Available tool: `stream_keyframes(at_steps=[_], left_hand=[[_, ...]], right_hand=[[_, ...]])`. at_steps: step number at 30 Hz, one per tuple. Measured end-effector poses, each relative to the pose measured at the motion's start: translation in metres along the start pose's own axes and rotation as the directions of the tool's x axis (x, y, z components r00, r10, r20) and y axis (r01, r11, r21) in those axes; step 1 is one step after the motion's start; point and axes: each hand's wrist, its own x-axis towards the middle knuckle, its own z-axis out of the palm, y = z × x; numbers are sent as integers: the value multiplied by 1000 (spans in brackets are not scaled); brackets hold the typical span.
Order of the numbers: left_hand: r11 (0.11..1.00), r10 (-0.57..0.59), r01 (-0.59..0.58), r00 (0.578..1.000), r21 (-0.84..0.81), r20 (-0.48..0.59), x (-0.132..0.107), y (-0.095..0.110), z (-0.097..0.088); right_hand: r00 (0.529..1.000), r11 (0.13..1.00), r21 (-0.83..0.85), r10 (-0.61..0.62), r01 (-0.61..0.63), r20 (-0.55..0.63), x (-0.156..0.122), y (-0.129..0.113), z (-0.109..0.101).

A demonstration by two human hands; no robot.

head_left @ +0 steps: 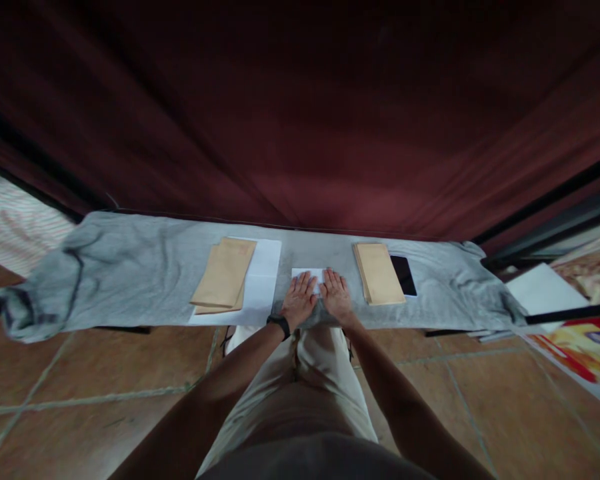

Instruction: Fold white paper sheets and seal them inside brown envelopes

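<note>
My left hand [299,297] and my right hand [335,293] lie flat, side by side, on a small white folded sheet of paper [307,273] in the middle of a table covered with grey cloth [130,273]. Fingers of both hands are stretched out, pressing the paper down. A black watch is on my left wrist. To the left lies a pile of brown envelopes [225,275] on top of white sheets [263,280]. To the right lies another stack of brown envelopes [379,273].
A dark phone [403,275] lies just right of the right envelope stack. A dark red curtain [300,120] hangs behind the table. White paper [543,290] and a colourful printed sheet [585,350] are at the far right. The floor is brown tile.
</note>
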Motion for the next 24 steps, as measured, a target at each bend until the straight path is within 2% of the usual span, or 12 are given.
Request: stream_keyframes(at_steps=[16, 21, 24], left_hand=[[995, -102, 103, 993, 17, -54, -11, -1, 7], [994, -110, 111, 992, 14, -59, -11, -1, 5], [995, -100, 101, 993, 14, -55, -11, -1, 4]], right_hand=[[997, 999, 10, 37, -37, -66, -10, 19, -4], [994, 997, 41, 72, -69, -79, -3, 9, -9], [999, 997, 75, 0, 3, -45, 1, -5, -9]])
